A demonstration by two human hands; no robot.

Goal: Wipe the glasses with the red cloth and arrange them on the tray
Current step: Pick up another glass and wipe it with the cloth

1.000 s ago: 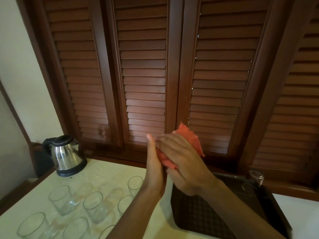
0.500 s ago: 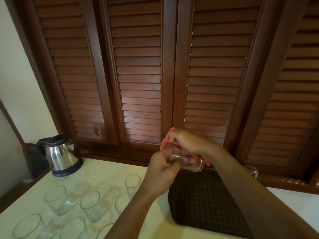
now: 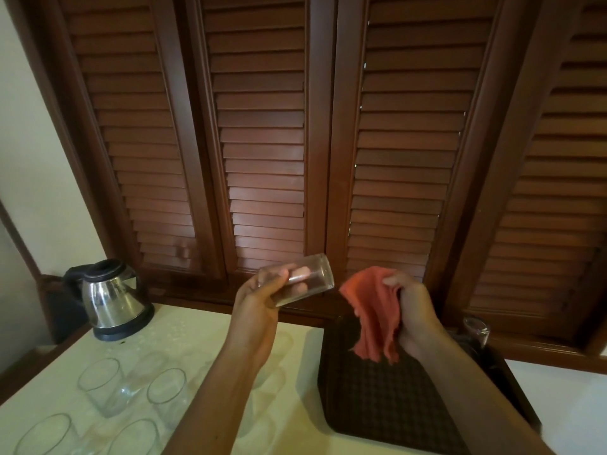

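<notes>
My left hand (image 3: 259,303) holds a clear glass (image 3: 297,279) on its side, raised above the counter, its base pointing right. My right hand (image 3: 415,315) grips the red cloth (image 3: 374,318), which hangs loose over the dark woven tray (image 3: 387,399). Glass and cloth are apart. One glass (image 3: 476,330) stands upside down at the tray's far right corner. Several clear glasses (image 3: 98,382) stand upright on the pale counter at lower left; my left forearm hides some of them.
A steel electric kettle (image 3: 113,298) stands at the counter's back left. Dark wooden louvred shutters (image 3: 266,142) fill the wall behind. The pale counter (image 3: 197,333) runs from the kettle to the tray and continues to the tray's right.
The hands were together with the cloth rubbing the glass. They have separated: the left hand has carried the glass up and left, and the right hand has drawn the cloth off to the right.
</notes>
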